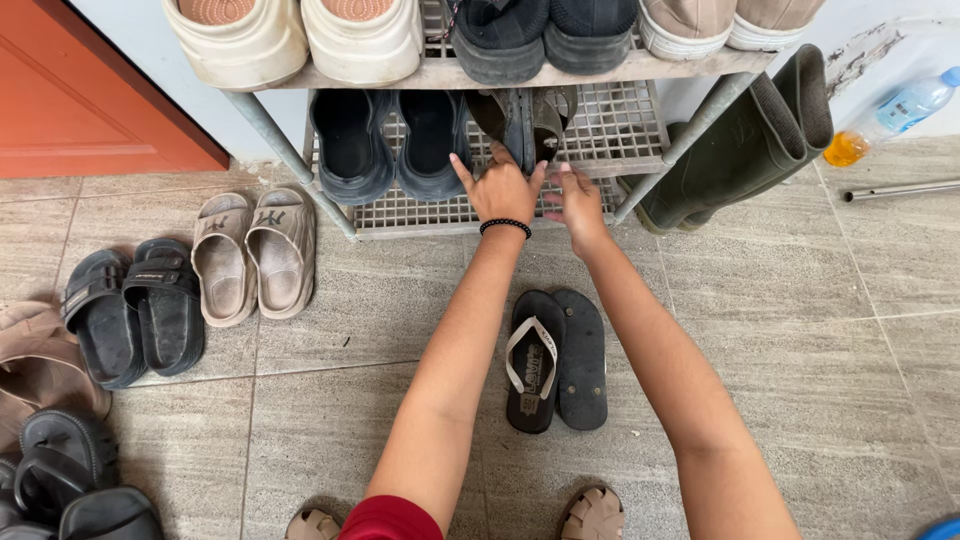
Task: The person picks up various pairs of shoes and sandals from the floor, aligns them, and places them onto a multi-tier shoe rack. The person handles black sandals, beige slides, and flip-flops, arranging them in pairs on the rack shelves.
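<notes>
- Down on the lower grid shelf (420, 212) of the metal shoe rack (290, 150), we are reaching with both hands toward a pair of dark sandals (525, 122) standing on edge in the middle of that shelf.
- Our left hand (500, 190), wearing a black bead bracelet (505, 226) at the wrist, is spreading its fingers loosely; they are touching the near edge of the sandals without closing around them.
- Our right hand (575, 195) is sitting just beside the left, fingers half open and resting at the sandals' lower edge; we cannot tell whether it is gripping anything.
- Left of the sandals on the same shelf, a pair of dark slip-on shoes (390, 140) is sitting side by side.
- On the top shelf, cream clogs (300, 40), dark shoes (540, 35) and beige sneakers (720, 25) are lining up.
- Right of the rack, green rubber boots (745, 150) are leaning against the leg, and a plastic bottle (890, 118) is lying beyond them.
- On the tiled floor (800, 330) near us, black flip-flops (555, 360) are lying between our arms; beige slides (255, 252) and black sandals (130, 310) are lying to the left.
</notes>
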